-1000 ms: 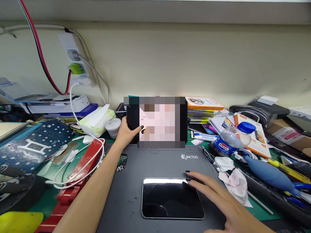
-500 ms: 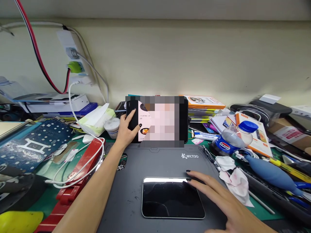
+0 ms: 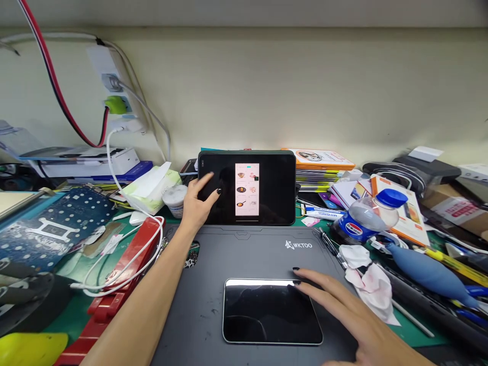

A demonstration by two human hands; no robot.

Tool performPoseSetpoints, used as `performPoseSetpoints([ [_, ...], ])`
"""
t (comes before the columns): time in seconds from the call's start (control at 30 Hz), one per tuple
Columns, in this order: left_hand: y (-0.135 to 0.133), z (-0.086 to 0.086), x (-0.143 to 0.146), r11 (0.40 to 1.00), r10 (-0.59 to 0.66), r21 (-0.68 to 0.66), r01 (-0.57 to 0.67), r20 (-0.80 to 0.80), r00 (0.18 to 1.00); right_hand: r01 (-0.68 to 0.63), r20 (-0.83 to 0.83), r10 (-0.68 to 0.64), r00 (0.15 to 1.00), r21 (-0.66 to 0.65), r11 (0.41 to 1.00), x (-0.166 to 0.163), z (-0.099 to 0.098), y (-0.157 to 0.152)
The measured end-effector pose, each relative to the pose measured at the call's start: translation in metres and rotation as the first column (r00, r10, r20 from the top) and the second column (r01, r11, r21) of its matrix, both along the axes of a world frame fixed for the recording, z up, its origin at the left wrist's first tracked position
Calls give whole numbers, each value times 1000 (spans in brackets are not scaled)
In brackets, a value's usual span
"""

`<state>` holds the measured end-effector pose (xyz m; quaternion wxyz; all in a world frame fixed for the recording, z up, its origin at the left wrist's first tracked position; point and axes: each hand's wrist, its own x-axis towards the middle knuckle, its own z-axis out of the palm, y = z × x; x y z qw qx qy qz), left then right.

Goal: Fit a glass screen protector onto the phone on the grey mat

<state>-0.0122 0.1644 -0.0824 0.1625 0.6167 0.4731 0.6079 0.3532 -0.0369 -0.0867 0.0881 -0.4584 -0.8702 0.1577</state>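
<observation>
At the back of the grey work mat (image 3: 244,254), a black tablet (image 3: 280,188) stands on its long edge. A narrow upright picture with several small food photos fills only the middle of its screen. My left hand (image 3: 198,203) is at the tablet's left end, fingers spread over the dark part of the screen; whether they touch the glass I cannot tell. A smartphone (image 3: 271,312) with a dark screen and a pale rim lies flat on the mat. My right hand (image 3: 343,310) has its fingers stretched out, one fingertip at the phone's top right edge.
To the right are a cola bottle (image 3: 369,216), crumpled tissues (image 3: 369,284) and a blue air blower (image 3: 427,272). On the left lie a red metal tool (image 3: 131,259), a white cable (image 3: 110,168) and a tissue pack (image 3: 154,188). A lidded jar (image 3: 175,199) stands by my left hand.
The tablet's picture has shrunk from a large, partly pixelated view to a narrow upright strip in the middle. My hands and the phone are practically where they were.
</observation>
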Motion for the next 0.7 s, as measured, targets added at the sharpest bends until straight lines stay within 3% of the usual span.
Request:
performPoseSetpoints([
  [0.23, 0, -4, 3, 999, 26, -32, -23, 91, 995, 17, 8, -17, 1000, -40, 999, 1, 0, 0],
  [0.7, 3, -7, -3, 987, 163, -19, -163, -7, 987, 15, -21, -16, 1000, -39, 999, 0, 1, 0],
])
